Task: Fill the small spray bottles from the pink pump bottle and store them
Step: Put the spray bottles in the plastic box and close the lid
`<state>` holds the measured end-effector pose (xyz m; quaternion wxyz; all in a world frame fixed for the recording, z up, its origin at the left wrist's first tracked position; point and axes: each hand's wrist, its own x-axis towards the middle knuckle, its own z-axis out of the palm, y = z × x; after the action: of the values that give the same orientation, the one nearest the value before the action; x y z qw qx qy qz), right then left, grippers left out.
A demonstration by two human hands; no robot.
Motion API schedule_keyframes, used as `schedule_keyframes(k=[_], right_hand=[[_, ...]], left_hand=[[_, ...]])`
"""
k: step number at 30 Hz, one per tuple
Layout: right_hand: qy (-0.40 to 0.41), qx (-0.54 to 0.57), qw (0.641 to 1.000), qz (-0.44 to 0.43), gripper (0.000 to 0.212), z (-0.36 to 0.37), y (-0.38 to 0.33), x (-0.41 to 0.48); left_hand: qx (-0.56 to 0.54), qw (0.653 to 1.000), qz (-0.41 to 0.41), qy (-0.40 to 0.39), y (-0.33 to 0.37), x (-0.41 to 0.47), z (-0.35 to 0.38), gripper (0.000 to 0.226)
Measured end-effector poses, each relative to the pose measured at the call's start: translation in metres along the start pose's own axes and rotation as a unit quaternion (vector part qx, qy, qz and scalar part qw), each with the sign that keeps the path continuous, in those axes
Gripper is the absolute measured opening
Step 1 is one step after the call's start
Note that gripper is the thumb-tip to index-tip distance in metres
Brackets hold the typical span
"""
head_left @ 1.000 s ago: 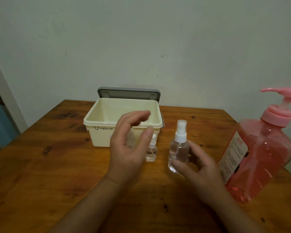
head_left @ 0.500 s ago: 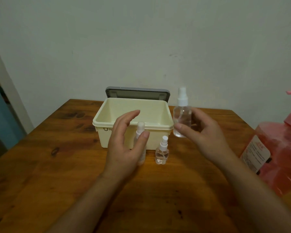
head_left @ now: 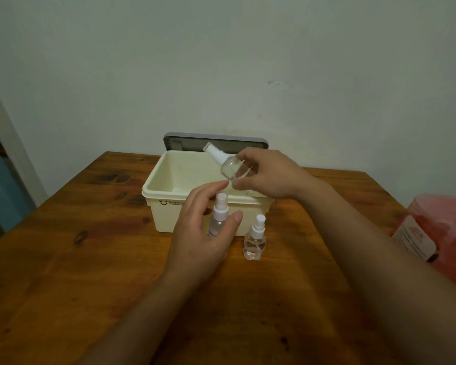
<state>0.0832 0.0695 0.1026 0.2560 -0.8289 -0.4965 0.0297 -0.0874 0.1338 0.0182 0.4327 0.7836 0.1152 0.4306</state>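
Lifted and tipped since half a second ago, the round spray bottle (head_left: 232,167) has gone from upright at the box's right end to slanted over its open mouth. The view has also swung left, so the pink pump bottle (head_left: 437,227) now shows only in part, well off to the right of both grips. The left hand and the two standing bottles have barely shifted.

Below both grips lies the bench (head_left: 63,259). On it stands the cream box (head_left: 153,198), directly under the right grip and just beyond the left one, with its grey lid (head_left: 179,139) propped open behind.

The right hand (head_left: 271,175) pinches the round bottle by its lower body. The bottle's long axis runs up and to the left from the grip, with the white nozzle farthest from the palm. As I judge it, the coming move turns on this: the box's floor is straight below the grip, so the bottle only needs lowering, nearly on its side.

The left hand (head_left: 200,233) is wide, its fingers curved loosely about the slim spray bottle (head_left: 219,217). That bottle stands upright between forefinger and thumb, and I cannot tell whether they touch it. Just right of that thumb stands the smallest spray bottle (head_left: 254,243), also upright on the bench.
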Motion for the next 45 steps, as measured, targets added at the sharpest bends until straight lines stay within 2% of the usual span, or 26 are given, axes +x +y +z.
schedule_keyframes(k=[4,9,13,24,30,35,39,42,45], right_hand=[[-0.073,-0.116,0.991,-0.008,0.056,0.008,-0.003,0.015],[-0.177,-0.227,0.958,-0.010,0.040,0.016,-0.013,0.036],[-0.230,-0.233,0.945,0.002,0.036,0.021,-0.013,0.047],[-0.299,-0.245,0.922,0.000,0.006,0.045,-0.002,0.066],[-0.307,-0.231,0.923,-0.012,0.004,0.050,-0.002,0.066],[-0.331,-0.255,0.908,-0.015,0.027,0.045,-0.008,0.062],[-0.316,-0.235,0.919,-0.017,0.033,0.037,-0.011,0.058],[-0.277,-0.201,0.939,-0.025,0.038,0.030,-0.013,0.054],[-0.183,-0.118,0.975,-0.041,0.040,0.021,-0.012,0.047]], left_hand=[[0.000,1.000,0.001,0.000,-0.001,0.001,0.000,0.047],[0.014,1.000,0.008,0.005,-0.001,0.001,0.001,0.047],[0.015,1.000,0.013,0.009,0.000,0.003,-0.001,0.046],[-0.014,0.999,-0.040,-0.003,-0.002,0.001,0.000,0.042],[-0.025,0.998,-0.050,0.002,-0.005,0.001,-0.002,0.037],[-0.027,0.998,-0.061,-0.004,-0.004,0.002,-0.002,0.027],[-0.028,0.998,-0.060,-0.002,-0.003,0.002,-0.003,0.023],[-0.031,0.998,-0.060,-0.001,-0.002,0.002,-0.003,0.021],[-0.040,0.997,-0.061,0.004,-0.002,0.002,-0.004,0.020]])
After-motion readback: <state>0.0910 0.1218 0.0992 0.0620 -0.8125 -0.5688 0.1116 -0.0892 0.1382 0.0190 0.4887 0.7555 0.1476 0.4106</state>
